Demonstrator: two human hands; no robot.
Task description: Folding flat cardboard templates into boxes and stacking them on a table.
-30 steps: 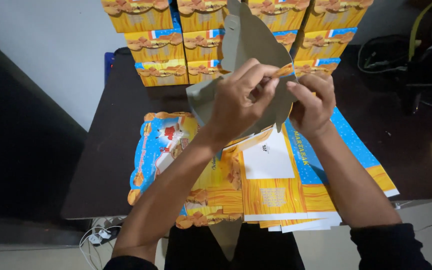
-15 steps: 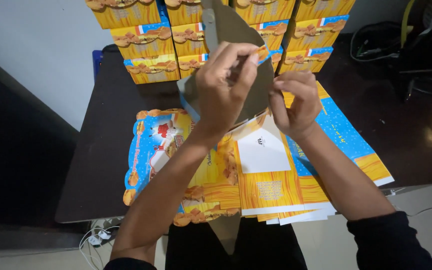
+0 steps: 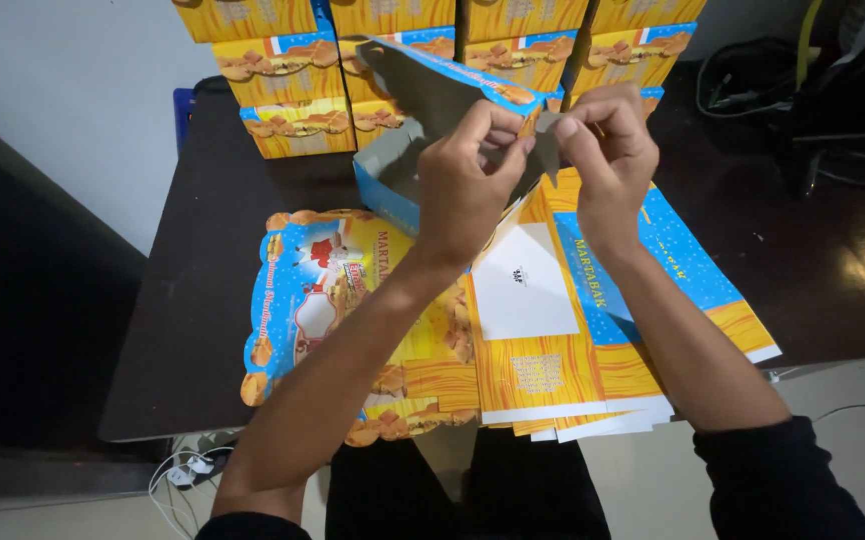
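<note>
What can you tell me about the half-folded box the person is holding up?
The box is printed cardboard, blue and yellow-orange outside with pastry pictures, plain grey inside. It is only partly formed: one blue-edged wall stands at the lower left, and a long flap tilts up across the top. It is held above the dark table, over a stack of flat blanks. The left hand and right hand pinch a grey tab between them at its right end.

Box blank [image 3: 423, 100]: printed card, grey matt inside; flat sheets [image 3: 533, 350] glossy; table [image 3: 203, 250] dark, smooth.
</note>
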